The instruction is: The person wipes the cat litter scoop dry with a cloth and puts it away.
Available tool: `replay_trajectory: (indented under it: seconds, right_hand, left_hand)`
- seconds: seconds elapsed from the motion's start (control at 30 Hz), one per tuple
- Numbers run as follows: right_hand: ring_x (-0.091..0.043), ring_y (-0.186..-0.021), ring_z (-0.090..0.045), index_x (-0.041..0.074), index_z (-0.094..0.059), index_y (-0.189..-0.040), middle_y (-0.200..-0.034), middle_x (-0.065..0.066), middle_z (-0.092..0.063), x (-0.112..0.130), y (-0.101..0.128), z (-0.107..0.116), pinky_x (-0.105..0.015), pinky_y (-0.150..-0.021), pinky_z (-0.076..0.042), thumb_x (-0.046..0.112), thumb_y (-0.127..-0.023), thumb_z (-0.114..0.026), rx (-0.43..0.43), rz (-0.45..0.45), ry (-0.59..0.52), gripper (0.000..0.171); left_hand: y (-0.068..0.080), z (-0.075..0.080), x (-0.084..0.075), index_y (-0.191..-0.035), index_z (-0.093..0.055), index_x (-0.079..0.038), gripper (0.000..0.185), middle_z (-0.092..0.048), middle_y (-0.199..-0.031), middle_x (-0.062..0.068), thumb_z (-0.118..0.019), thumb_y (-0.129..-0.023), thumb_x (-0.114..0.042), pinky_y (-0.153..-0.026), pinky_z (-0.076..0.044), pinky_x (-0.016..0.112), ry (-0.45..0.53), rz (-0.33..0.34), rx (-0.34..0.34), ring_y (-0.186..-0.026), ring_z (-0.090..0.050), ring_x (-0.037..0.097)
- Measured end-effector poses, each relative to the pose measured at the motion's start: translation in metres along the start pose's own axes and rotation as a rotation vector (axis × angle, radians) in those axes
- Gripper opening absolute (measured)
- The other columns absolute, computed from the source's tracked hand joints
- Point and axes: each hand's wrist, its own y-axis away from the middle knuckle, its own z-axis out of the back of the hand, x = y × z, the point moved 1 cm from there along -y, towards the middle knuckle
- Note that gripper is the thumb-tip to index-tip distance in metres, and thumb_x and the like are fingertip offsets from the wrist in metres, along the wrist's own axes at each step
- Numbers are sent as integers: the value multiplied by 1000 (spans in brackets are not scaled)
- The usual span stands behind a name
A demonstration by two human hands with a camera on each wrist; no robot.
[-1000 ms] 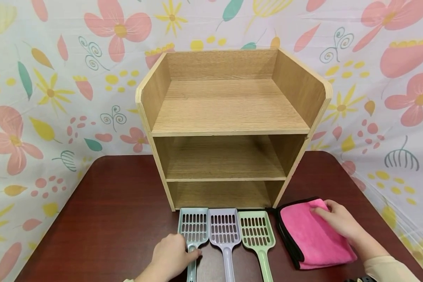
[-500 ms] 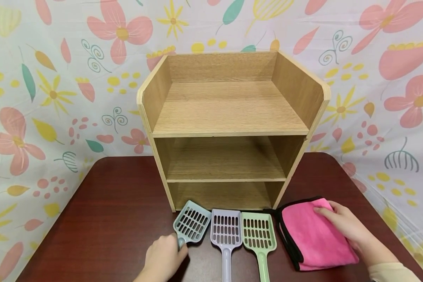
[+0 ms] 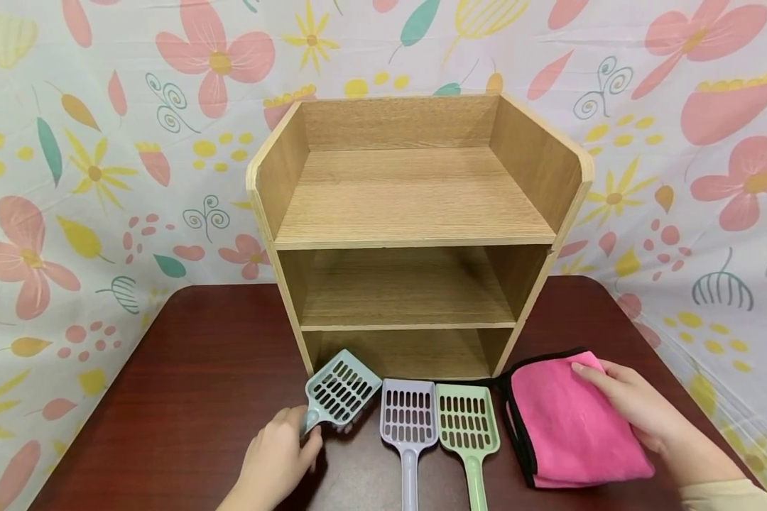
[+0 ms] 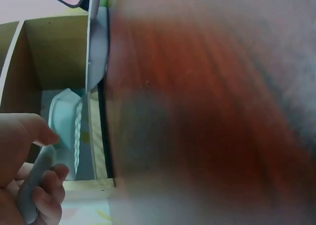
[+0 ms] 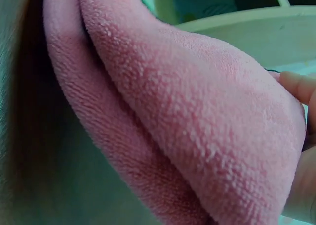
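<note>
In the head view my left hand grips the handle of a pale blue litter scoop, whose slotted pan is turned diagonally at the lower left front of the shelf. The left wrist view shows thumb and fingers curled round the handle, with the pan raised ahead of them. A lilac litter scoop and a green litter scoop lie side by side on the table. At the right, my right hand pinches the edge of a folded pink towel with black trim. Its plush folds fill most of the right wrist view.
A wooden shelf unit with a top tray and two lower compartments stands behind the scoops. The dark red tabletop extends on both sides of it. A floral-patterned cloth backdrop surrounds the table.
The blue scoop has moved left and turned away from the lilac one, in my left hand. My right hand keeps hold of the towel, whose gripped edge has risen slightly.
</note>
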Motion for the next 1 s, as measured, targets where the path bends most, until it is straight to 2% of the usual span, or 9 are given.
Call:
replay_trajectory:
  seconds: [0.2, 0.4, 0.6, 0.83, 1.0]
  right_hand:
    - [-12, -69, -65, 20, -60, -105, -81, 2, -67, 18, 10, -7, -37, -62, -55, 29, -101, -42, 89, 66, -26, 21]
    - [-12, -65, -65, 19, -62, -105, -78, 3, -67, 37, 17, -18, -34, -58, -54, 26, -101, -44, 72, 115, -16, 20]
    - [-10, -63, -64, 17, -62, -102, -75, 4, -67, 58, 21, -30, -32, -56, -54, 26, -100, -46, 61, 154, -14, 18]
    - [-9, -62, -63, 18, -64, -98, -74, 5, -66, 76, 19, -48, -29, -54, -53, 25, -99, -49, 42, 179, -34, 16]
    - [-11, -61, -64, 18, -64, -98, -72, 5, -66, 89, 20, -63, -31, -55, -53, 28, -98, -51, 18, 176, -24, 17]
  left_hand:
    - [-6, 5, -2, -96, -67, -14, 22, -53, -69, -7, -75, -77, -22, -44, -36, 27, 1, -84, -25, -54, -51, 10]
    - [-15, 9, -12, -100, -67, -19, 25, -52, -71, -11, -76, -77, -26, -46, -37, 27, 6, -185, -67, -55, -46, 4]
    - [-27, 12, -26, -104, -70, -20, 27, -60, -79, -12, -74, -79, -31, -50, -43, 24, 53, -329, -98, -59, -46, 0]
    - [-38, 15, -41, -106, -71, -18, 29, -64, -84, -10, -72, -81, -32, -53, -45, 22, 115, -447, -82, -64, -53, 2]
    - [-44, 19, -51, -109, -70, -17, 30, -65, -86, -9, -69, -84, -32, -58, -47, 22, 191, -533, -41, -67, -55, 2]
